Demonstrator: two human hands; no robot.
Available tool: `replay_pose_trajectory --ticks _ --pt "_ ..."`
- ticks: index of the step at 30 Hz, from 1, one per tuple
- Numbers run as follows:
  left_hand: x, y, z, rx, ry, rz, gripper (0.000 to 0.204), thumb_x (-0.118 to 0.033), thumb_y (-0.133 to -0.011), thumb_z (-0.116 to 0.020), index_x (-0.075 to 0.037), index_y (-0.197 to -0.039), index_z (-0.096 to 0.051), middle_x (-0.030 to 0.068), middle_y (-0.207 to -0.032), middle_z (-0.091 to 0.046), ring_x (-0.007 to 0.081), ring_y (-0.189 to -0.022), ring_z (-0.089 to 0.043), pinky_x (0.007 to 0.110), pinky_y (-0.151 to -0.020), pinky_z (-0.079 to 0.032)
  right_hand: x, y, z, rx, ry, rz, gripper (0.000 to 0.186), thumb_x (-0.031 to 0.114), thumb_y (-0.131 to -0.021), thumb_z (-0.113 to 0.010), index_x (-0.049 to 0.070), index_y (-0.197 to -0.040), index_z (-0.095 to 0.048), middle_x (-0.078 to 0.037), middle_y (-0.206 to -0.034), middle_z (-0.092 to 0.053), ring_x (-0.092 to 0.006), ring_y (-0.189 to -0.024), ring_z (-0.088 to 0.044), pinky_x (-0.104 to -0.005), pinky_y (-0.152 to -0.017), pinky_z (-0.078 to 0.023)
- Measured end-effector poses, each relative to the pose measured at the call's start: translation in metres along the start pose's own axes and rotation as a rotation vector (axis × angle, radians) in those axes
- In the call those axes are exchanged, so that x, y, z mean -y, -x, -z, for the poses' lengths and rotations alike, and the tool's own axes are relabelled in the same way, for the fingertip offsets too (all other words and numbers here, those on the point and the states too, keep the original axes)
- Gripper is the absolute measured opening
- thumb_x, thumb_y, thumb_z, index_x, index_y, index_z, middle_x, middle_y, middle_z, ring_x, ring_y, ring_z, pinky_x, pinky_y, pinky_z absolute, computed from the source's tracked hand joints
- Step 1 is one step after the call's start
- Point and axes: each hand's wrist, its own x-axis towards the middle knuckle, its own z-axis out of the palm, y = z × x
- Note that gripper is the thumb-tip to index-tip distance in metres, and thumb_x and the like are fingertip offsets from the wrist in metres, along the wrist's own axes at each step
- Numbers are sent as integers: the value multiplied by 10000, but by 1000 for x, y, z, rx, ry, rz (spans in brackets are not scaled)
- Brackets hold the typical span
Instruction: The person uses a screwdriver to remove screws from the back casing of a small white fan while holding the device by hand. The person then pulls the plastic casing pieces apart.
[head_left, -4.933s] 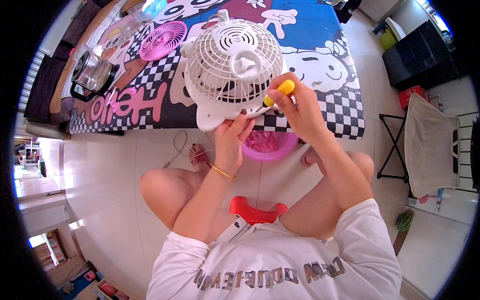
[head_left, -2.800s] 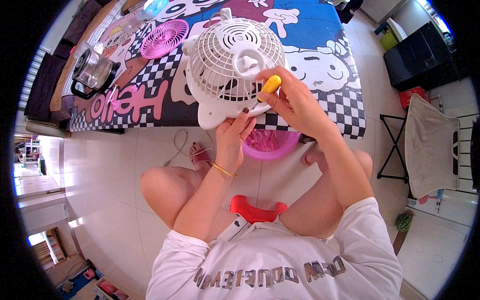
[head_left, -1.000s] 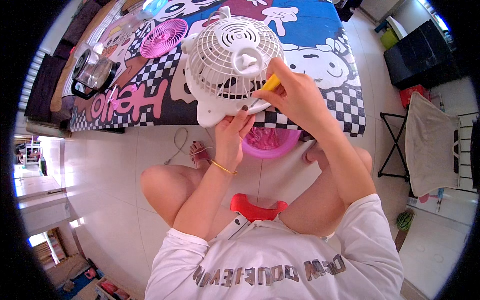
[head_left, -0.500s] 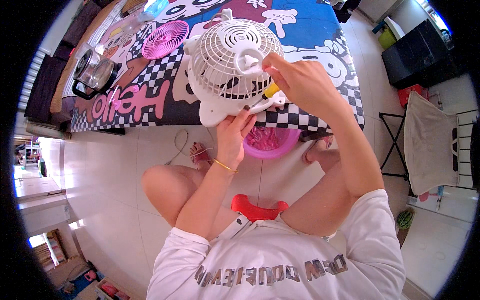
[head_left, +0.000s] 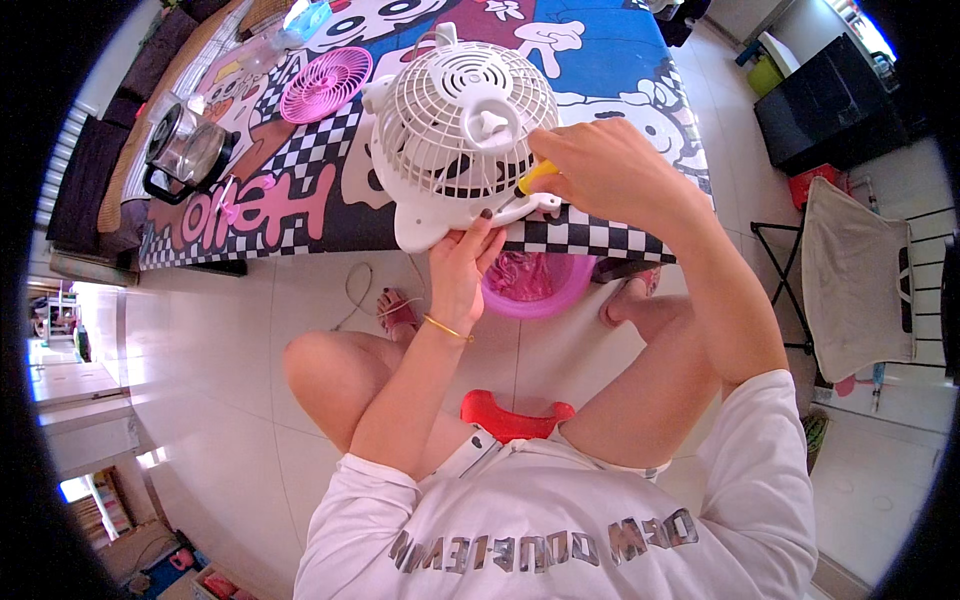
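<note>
A white table fan [head_left: 476,77] with a domed wire grille rests on the cartoon-print tabletop at its near edge, a white knob-like part standing on the grille. My left hand [head_left: 462,265] grips the fan's near rim, thumb on top and the other fingers below. In my right hand [head_left: 615,170], closed, is a yellow-handled screwdriver [head_left: 539,177]. Its shaft slants down to the left toward the rim, beside my left thumb. Whether the tip sits in a screw is too small to tell.
Left of the fan lies a pink round grille [head_left: 327,85]; farther left stands a glass jug [head_left: 188,150] with a black handle. Under the table edge is a pink basin [head_left: 575,290]. A red stool [head_left: 515,415] is beneath me, and a folding chair [head_left: 860,280] stands right.
The right hand has shifted slightly and the screwdriver tilts differently, showing more of its shaft. The left hand keeps its hold on the fan's rim.
</note>
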Motion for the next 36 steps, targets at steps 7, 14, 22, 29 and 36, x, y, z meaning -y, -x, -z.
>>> replay_pose_trajectory --ticks 7,14,22,29,36 --pt "0 0 -1 3 11 12 229 -89 -826 -618 -22 -1034 -548 51 -1001 -583 133 -899 -586 245 -799 -518 8 -6 2 56 179 0 284 295 -815 -575 32 -888 -498 -123 -618 -599 -311 -594 -593 -384 -553 -462" --pt "1 -1 0 -2 6 -22 228 -60 -828 -589 -23 -1042 -522 86 -1003 -597 199 -904 -615 291 -790 -539 14 -7 8 7 47 98 274 186 -775 -609 -2 -906 -459 -116 -712 -599 -292 -666 -611 -365 -563 -470" --pt "-1 0 -1 12 24 12 249 -60 -835 -590 -24 -1074 -528 52 -1028 -573 143 -908 -585 247 -797 -523 17 -20 0 -194 350 239 331 283 -718 -671 -5 -797 -528 -70 -740 -575 -202 -688 -625 -305 -554 -470" --pt "0 -1 -1 -3 24 30 240 -59 -831 -596 -22 -1060 -538 52 -1022 -576 137 -906 -583 243 -794 -524 24 -13 11 -31 295 177 341 207 -699 -680 10 -885 -474 -96 -819 -576 -219 -700 -636 -299 -554 -485" --pt "-1 0 -2 2 25 18 233 -66 -827 -604 -27 -1049 -546 48 -1001 -583 126 -892 -583 238 -788 -522 20 -16 5 -103 292 247 237 174 -734 -649 23 -858 -516 -83 -824 -567 -227 -730 -633 -304 -608 -491"
